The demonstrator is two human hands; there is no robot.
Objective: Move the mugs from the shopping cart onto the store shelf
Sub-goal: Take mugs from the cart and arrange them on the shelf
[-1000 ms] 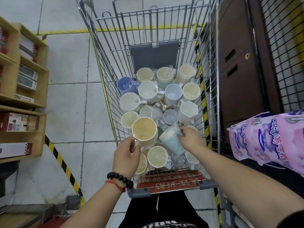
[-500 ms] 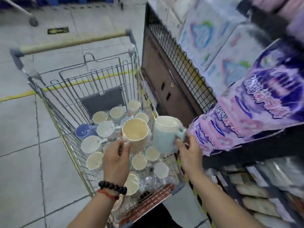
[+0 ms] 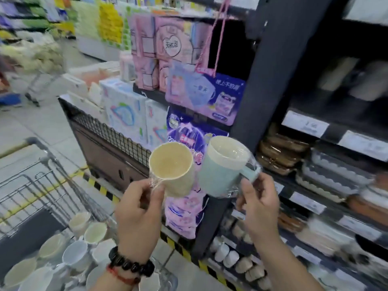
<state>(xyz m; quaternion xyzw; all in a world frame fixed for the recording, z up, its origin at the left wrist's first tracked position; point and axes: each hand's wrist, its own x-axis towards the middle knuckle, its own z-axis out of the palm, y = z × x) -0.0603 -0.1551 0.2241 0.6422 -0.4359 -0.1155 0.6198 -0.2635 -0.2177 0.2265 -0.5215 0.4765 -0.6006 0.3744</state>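
At chest height before the shelving, the head view shows us holding two mugs, each wrapped in clear film. Our left hand (image 3: 137, 213) pinches the handle of the cream mug (image 3: 172, 169) between thumb and curled fingers; this mug is tilted so that its open mouth faces the camera. Our right hand (image 3: 259, 203) grips the handle of the pale blue mug (image 3: 222, 171), whose rim is cream, and this mug leans to the upper left. The two mugs sit side by side, close but apart, in front of hanging pink and purple packets (image 3: 184, 208). A black bead bracelet (image 3: 131, 264) and a red cord (image 3: 121, 276) circle the left wrist. Lower left, the wire shopping cart (image 3: 52, 185) holds the remaining mugs (image 3: 75, 253), cream, white and pale blue, packed together with mouths up. At right stands the dark store shelf (image 3: 268, 101), its upright post just behind the blue mug. Its lowest visible tier carries a row of pale mugs (image 3: 233, 259); the tiers above carry stacked flat trays (image 3: 333, 175) and white price labels (image 3: 304, 124), all blurred. Beyond the cart, a low mesh-fronted display (image 3: 117, 139) bears boxed goods, and yellow-and-black tape (image 3: 100, 187) runs along its foot.
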